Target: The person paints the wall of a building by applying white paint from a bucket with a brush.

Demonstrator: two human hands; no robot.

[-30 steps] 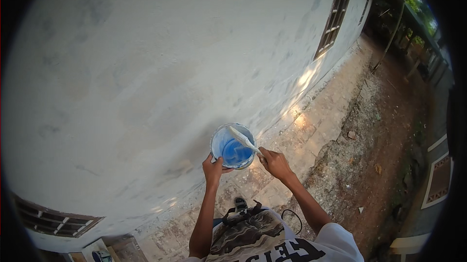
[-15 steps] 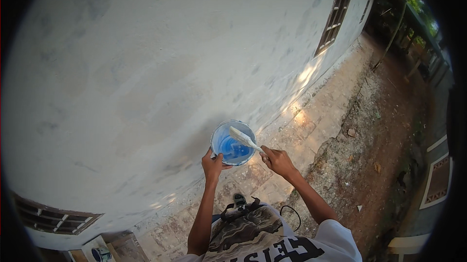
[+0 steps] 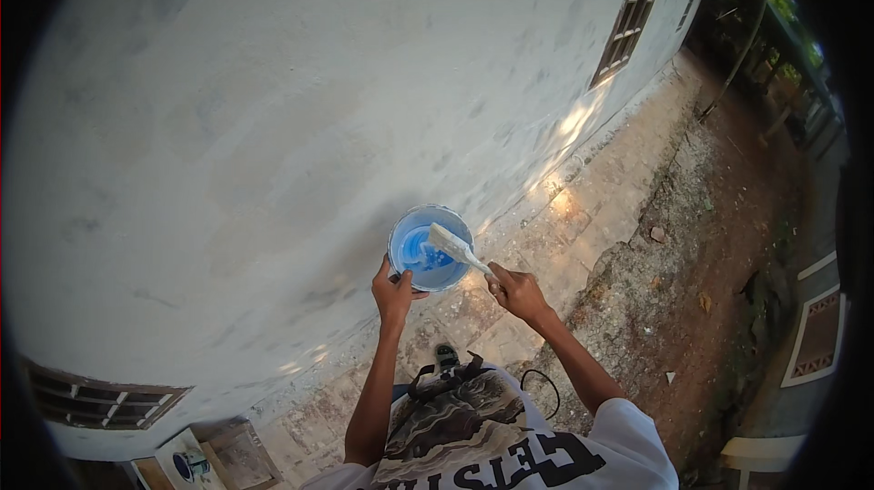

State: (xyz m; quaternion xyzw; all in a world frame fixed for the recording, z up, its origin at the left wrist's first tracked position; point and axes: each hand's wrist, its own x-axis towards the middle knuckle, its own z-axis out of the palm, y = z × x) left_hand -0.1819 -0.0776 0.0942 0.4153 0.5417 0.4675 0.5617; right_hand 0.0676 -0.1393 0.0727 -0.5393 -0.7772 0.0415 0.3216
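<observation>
A blue bucket (image 3: 398,237) with a paint-smeared pale rim is held up in front of me, close to the wall. My left hand (image 3: 394,294) grips its near left side, thumb over the edge. White-blue liquid streaks (image 3: 421,253) show on the bucket's blue inside. In my right hand (image 3: 517,292) is the handle of a paintbrush (image 3: 452,243), whose pale, coated bristles point up and left over the bucket's opening. Whether the bristles touch the bucket's inner wall, I cannot tell.
A patchy whitish wall (image 3: 300,108) fills the left and middle. Barred windows (image 3: 630,17) sit at upper right and lower left. Below runs a paved strip (image 3: 510,322), its broken edge meeting gravel and dirt (image 3: 719,244). A small tub (image 3: 189,465) stands at lower left.
The bucket and my left hand have shifted slightly up and to the left. The brush has tilted a little, and more of the blue inside now shows beside it.
</observation>
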